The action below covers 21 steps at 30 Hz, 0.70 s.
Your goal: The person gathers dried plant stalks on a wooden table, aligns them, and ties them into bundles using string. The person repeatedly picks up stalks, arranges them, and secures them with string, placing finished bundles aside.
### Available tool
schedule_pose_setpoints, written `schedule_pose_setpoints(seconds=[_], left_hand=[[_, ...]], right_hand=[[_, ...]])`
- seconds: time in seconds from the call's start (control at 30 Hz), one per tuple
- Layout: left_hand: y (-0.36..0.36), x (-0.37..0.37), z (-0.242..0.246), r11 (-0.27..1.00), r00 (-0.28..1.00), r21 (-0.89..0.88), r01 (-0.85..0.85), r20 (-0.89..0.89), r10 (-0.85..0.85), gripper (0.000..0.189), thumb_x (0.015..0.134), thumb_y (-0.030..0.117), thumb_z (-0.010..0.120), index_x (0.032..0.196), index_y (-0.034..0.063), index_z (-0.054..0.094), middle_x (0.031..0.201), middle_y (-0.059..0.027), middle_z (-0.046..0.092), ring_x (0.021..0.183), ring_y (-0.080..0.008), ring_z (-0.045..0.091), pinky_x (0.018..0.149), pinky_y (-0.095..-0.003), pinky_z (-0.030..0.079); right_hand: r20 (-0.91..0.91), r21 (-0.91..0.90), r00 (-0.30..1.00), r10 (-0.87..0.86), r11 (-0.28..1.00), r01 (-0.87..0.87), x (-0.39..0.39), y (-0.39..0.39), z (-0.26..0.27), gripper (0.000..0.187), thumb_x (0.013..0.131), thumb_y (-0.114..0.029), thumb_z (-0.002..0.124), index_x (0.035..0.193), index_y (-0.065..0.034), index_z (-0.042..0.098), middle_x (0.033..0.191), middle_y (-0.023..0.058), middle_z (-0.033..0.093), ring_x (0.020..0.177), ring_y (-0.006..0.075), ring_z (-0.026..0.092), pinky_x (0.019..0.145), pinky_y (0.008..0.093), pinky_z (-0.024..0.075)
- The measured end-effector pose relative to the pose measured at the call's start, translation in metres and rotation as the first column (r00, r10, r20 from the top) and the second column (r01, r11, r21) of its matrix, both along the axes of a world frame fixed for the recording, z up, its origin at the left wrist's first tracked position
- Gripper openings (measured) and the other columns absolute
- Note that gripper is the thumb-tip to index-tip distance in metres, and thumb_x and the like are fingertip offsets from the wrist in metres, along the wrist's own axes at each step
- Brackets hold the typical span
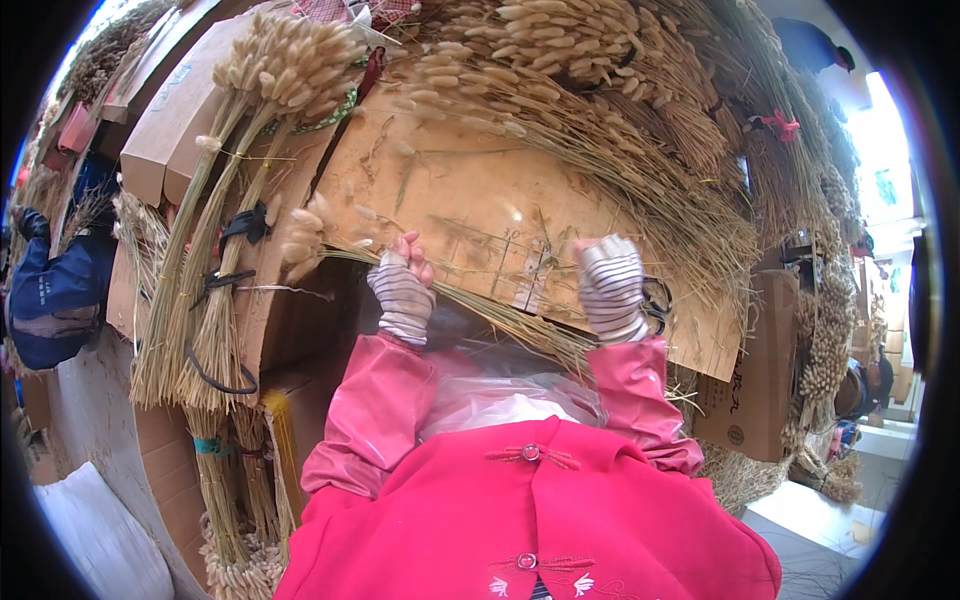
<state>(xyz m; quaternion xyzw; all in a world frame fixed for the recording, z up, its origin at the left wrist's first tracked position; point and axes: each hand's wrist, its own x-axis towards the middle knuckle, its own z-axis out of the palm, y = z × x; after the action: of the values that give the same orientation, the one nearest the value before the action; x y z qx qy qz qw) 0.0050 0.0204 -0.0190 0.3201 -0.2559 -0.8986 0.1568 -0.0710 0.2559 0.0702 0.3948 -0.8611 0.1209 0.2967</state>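
Note:
My left hand (405,289), in a striped fingerless glove, is closed around a bunch of dried bunny-tail grass (487,307). Its fluffy heads (304,236) stick out to the left, and the stems slant down to the right across my lap. My right hand (611,289), gloved alike, is raised over the right part of a wooden board (450,195) with its fingers curled. Those fingertips are blurred, so whether they pinch a stem cannot be told. Pencil lines and numbers mark the board between my hands. Black-handled scissors (657,304) lie beside my right wrist.
A large heap of loose bunny-tail grass (585,112) covers the board's far and right side. Tied bundles (225,247) lie on cardboard at the left. A cardboard box (750,375) stands at the right. Another person in dark blue clothing (60,292) is at far left.

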Motion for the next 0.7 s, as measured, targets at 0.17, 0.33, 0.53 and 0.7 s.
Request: schedule_pose_setpoints(seconds=[0.17,0.33,0.53,0.7], left_hand=[[0.004,-0.004,0.001,0.997,0.995,-0.036,-0.062,0.076,0.065,0.031,0.089,0.026,0.052,0.101,-0.0019,0.05,0.067,-0.0003,0.044,0.042,-0.0065,0.026,0.039,-0.0215,0.024],[0.001,-0.003,-0.001,0.998,1.0,-0.055,-0.028,0.005,0.028,0.028,0.088,0.027,0.054,0.097,0.0011,0.053,0.066,0.0009,0.047,0.046,-0.0053,0.035,0.038,-0.0205,0.026],[0.0,0.004,0.0,0.999,0.999,-0.03,-0.014,-0.031,0.013,0.027,0.088,0.026,0.054,0.097,0.0008,0.052,0.066,0.0008,0.046,0.045,-0.0065,0.035,0.038,-0.0211,0.027],[0.002,0.0,0.01,0.998,0.998,-0.063,0.014,-0.062,-0.018,0.03,0.09,0.028,0.051,0.103,0.0017,0.049,0.066,0.0028,0.043,0.045,-0.0053,0.031,0.039,-0.0204,0.028]], right_hand=[[-0.091,-0.295,0.992,-0.09,0.954,0.059,-0.034,0.0,0.048,0.007,0.074,0.001,0.061,0.074,-0.0051,0.057,0.055,0.0077,0.045,0.048,0.0222,0.043,0.045,0.033,0.0361],[-0.177,0.01,0.943,-0.282,0.958,0.288,-0.065,-0.073,0.041,0.041,0.077,-0.006,0.048,0.117,-0.0043,0.048,0.1,0.0093,0.056,0.089,0.0242,0.053,0.078,0.0437,0.0403],[0.73,0.393,0.671,-0.133,0.884,-0.252,-0.002,-0.108,-0.002,0.027,0.074,-0.025,0.06,0.093,-0.0051,0.061,0.085,0.0137,0.063,0.086,0.0306,0.06,0.075,0.0467,0.0447],[0.613,0.275,0.79,-0.022,0.943,-0.188,0.026,-0.106,-0.03,0.02,0.071,-0.024,0.059,0.078,-0.0057,0.059,0.076,0.0131,0.06,0.077,0.0292,0.059,0.067,0.0414,0.0456]])
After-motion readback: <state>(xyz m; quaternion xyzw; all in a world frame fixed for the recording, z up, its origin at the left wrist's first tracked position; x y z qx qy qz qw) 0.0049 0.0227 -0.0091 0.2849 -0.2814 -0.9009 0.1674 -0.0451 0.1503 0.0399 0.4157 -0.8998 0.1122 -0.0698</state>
